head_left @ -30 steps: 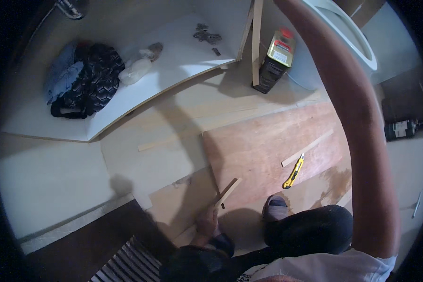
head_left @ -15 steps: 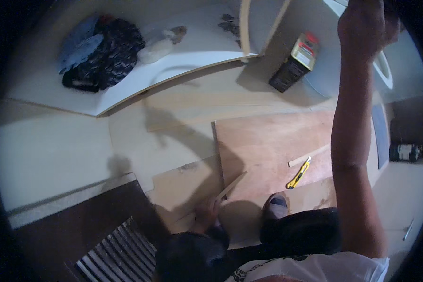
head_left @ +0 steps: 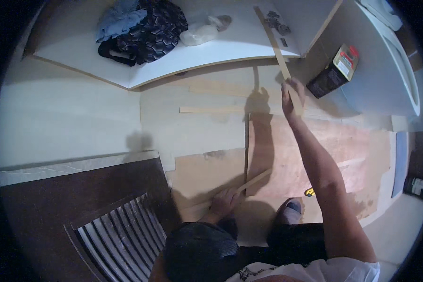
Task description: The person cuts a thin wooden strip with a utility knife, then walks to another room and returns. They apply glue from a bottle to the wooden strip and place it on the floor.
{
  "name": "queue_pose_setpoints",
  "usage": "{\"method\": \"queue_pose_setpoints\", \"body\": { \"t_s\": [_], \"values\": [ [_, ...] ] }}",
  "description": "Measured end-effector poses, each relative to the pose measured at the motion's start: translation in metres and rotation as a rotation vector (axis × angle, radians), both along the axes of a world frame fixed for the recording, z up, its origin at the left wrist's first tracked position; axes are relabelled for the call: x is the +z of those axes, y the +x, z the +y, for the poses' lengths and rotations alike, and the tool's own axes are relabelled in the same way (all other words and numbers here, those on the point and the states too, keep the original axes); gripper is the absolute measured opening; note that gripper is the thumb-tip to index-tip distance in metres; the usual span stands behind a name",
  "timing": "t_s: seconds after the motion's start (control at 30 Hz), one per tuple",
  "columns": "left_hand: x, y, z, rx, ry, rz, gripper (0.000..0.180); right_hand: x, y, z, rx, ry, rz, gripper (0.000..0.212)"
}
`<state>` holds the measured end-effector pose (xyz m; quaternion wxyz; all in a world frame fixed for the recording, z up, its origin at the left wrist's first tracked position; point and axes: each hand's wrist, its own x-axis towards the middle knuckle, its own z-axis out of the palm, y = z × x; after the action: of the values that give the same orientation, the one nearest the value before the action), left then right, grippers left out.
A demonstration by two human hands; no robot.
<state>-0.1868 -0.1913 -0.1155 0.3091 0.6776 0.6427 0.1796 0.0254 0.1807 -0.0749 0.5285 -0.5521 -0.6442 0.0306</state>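
Note:
My right hand (head_left: 293,96) is closed around a long thin wooden strip (head_left: 278,56), held out ahead of me. Its far end reaches over a white shelf board. Low on the left, beside my knee, my left hand (head_left: 224,202) grips another narrow wooden strip (head_left: 258,180), which slants onto the edge of a reddish plywood sheet (head_left: 284,164). A yellow utility knife (head_left: 309,192) lies on the plywood, mostly hidden behind my right forearm. One more pale strip (head_left: 350,163) rests on the sheet, right of that forearm.
The white-topped cabinet board (head_left: 174,68) bears dark patterned cloth (head_left: 150,35) and a plastic bag (head_left: 199,35). A dark tin with a red cap (head_left: 336,70) stands by a white tub (head_left: 385,70). Loose strips (head_left: 211,110) lie on the floor. A slatted dark panel (head_left: 122,235) is near left.
My right hand has come down and left from the upper right, bringing the long strip with it. The view has shifted. My left hand stays on its strip.

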Motion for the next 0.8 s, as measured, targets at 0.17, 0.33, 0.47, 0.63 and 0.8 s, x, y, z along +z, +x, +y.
{"method": "queue_pose_setpoints", "body": {
  "t_s": [0.17, 0.33, 0.47, 0.63, 0.8],
  "values": [
    [0.002, 0.005, 0.009, -0.035, 0.022, -0.017, 0.021, 0.033, 0.027, 0.045, 0.362, -0.664, 1.015, 0.019],
    [0.014, 0.010, 0.005, 0.072, -0.044, 0.091, 0.023, 0.074, 0.067, -0.025, 1.024, -1.675, -0.016, 0.030],
    [0.008, -0.007, 0.020, 0.190, -0.567, -0.336, 0.028, 0.129, 0.115, -0.143, 1.046, -1.365, -0.587, 0.037],
    [0.095, -0.068, 0.075, 0.372, -0.465, -0.166, 0.020, 0.240, 0.162, -0.215, 0.629, -1.267, -0.151, 0.030],
    [0.308, -0.059, 0.148, 0.609, -0.259, -0.439, 0.017, 0.318, 0.141, -0.319, 0.284, -0.684, 0.280, 0.020]
  ]
}}
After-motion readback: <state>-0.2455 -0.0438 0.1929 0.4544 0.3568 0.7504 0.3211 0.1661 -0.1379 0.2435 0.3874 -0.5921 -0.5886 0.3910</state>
